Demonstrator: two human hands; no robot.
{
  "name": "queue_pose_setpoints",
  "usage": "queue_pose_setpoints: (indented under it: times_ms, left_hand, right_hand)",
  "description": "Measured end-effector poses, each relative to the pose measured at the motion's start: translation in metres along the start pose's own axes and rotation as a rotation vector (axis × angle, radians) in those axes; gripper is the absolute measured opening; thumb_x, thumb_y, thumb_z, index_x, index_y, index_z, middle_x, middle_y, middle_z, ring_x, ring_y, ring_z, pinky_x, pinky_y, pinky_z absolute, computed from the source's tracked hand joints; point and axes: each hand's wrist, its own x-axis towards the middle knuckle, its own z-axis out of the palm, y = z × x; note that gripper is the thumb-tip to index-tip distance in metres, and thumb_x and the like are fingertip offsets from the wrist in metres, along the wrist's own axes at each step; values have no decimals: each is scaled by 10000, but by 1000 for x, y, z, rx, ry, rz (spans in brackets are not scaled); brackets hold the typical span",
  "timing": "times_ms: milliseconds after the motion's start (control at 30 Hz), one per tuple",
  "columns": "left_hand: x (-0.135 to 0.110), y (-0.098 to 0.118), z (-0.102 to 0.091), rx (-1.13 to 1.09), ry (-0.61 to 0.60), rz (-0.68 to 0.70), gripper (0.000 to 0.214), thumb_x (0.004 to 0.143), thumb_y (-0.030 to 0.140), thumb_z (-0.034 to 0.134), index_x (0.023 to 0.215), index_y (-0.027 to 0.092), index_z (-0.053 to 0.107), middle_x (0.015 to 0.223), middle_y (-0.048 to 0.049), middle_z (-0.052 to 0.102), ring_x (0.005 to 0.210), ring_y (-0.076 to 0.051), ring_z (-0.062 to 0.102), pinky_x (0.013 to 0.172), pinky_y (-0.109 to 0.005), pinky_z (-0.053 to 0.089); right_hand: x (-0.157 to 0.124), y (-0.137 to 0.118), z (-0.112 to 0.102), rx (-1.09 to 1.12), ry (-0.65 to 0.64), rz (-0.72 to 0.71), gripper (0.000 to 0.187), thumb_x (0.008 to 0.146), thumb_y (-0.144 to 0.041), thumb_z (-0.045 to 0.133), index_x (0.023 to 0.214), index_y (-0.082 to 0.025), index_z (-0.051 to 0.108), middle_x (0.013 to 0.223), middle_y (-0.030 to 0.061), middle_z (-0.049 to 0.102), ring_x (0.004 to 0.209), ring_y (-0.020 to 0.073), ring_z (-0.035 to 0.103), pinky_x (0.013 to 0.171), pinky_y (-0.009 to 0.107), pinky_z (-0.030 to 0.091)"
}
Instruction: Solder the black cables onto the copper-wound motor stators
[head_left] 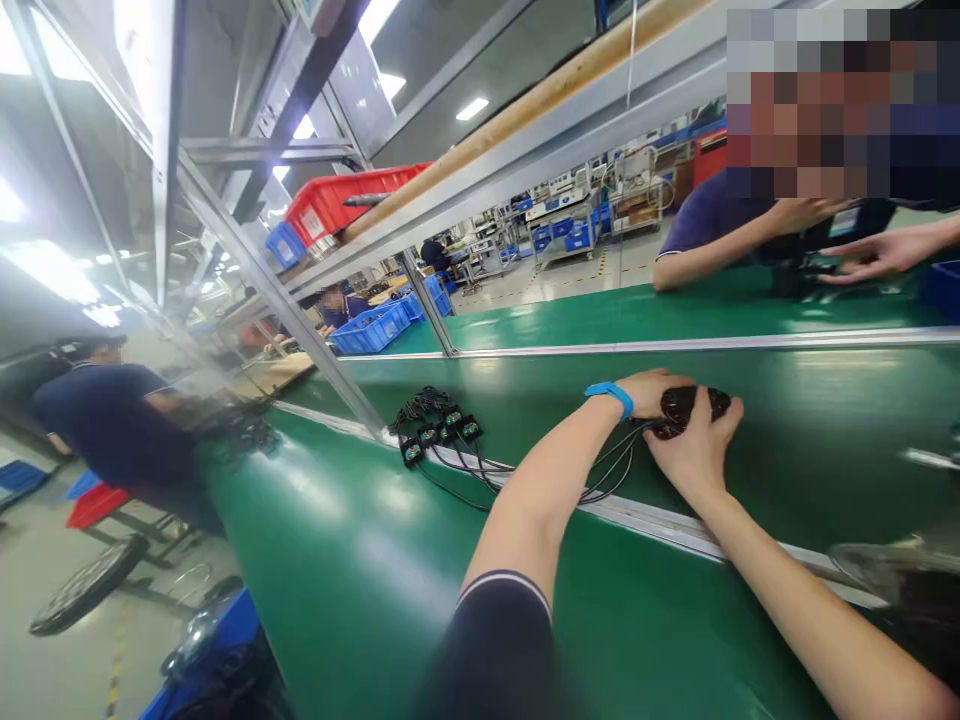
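- Black cable bundle [676, 402], one, rounded and dark, apparently coiled cable: we find it between the two hands, over the part of the green worktop [315, 520] beyond the metal rail [645, 522].
- Left hand [646, 388], with blue wristband [611, 396]: grasping the bundle from its left and far side; most of the fingers are hidden from us.
- Right hand [697, 450]: grasping the same bundle from the near right, thumb on the left, fingers spread over the top.
- Long axis: we read the bundle as wider from side to side than from front to back — a judgement, since fingers cover part of it. Whether it rests on the worktop or is lifted, we cannot tell.
- Black cables [619, 468], several, looped: leaving the bundle's left end and passing behind the left forearm.
- Small black modules [470, 428] with green boards, a cluster: well to the left of both grips, beside the foot of the metal upright [322, 356], with cables trailing rightward. We count the left hand as the nearer — its forearm lies between cluster and bundle, hiding whether the cables join.
- Loose cable heap [426, 402], black: just behind the modules.
- Co-worker [712, 235], across the worktop: hands well apart from ours.
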Motion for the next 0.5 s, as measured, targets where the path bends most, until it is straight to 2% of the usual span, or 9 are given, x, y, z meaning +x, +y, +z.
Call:
queue_pose_setpoints:
  times_ms: [67,133,200,267,333,367,433,467,500]
  left_hand:
    - [4,3,10,-29,-42,-52,587,787,65,613,1361,-17,518,1279,-169,652,1213,-267,601,1003,-355,462]
    - [0,6,11,-49,-38,-78,571,774,36,621,1340,6,545,1281,-158,660,1222,-252,606,1016,-335,465]
    - [-12,10,5,-53,-4,-97,651,739,11,657,1376,44,528,1323,-165,640,1255,-257,592,1051,-344,463]
    - [-32,20,-6,-44,52,-118,785,713,20,693,1454,42,437,1401,-223,566,1308,-310,549,1086,-431,448]
    - [-70,38,-13,-35,148,-127,854,752,91,705,1522,62,335,1494,-249,457,1379,-342,467,1123,-496,411]
    - [-96,46,-14,-49,266,-104,782,814,164,681,1525,127,356,1505,-197,462,1377,-310,472,1129,-465,418]
    - [-161,58,-9,-60,474,-67,505,949,261,531,1451,279,474,1432,-69,553,1325,-226,521,1127,-388,436]
    - [-197,59,-4,-34,582,-133,412,973,288,493,1382,309,539,1383,-49,586,1308,-219,531,1136,-385,427]
    - [-232,55,2,5,707,-265,363,978,312,483,1329,306,577,1363,-57,593,1311,-230,524,1151,-399,408]
  right_hand:
    - [-1,5,2,-107,-87,70,885,816,-327,661,1513,-19,212,1515,389,131,1412,512,256,1106,578,293]
    - [-4,3,1,-218,-128,109,913,816,-392,669,1513,-32,201,1514,388,180,1405,534,243,1089,641,259]
    - [-6,-3,-1,-334,-141,140,943,801,-450,678,1516,-67,197,1533,348,225,1409,531,234,1080,691,221]
    - [-8,-7,-3,-389,-184,162,972,789,-468,673,1519,-58,179,1548,328,245,1407,504,271,1099,689,203]
    - [-11,-8,-6,-427,-207,182,996,806,-509,638,1519,-10,156,1558,337,231,1421,487,277,1135,644,188]
    - [-13,-7,-7,-445,-215,192,1012,815,-536,620,1516,20,146,1558,346,225,1430,480,271,1153,613,180]
    - [-17,-6,-8,-479,-238,197,1071,818,-593,604,1505,76,129,1554,360,223,1447,466,252,1180,553,164]
    - [-19,-5,-9,-493,-253,190,1102,811,-615,608,1499,98,125,1550,365,227,1452,461,243,1187,533,158]
    - [-21,-5,-9,-504,-263,172,1120,805,-629,611,1493,112,129,1544,369,235,1452,458,240,1187,523,160]
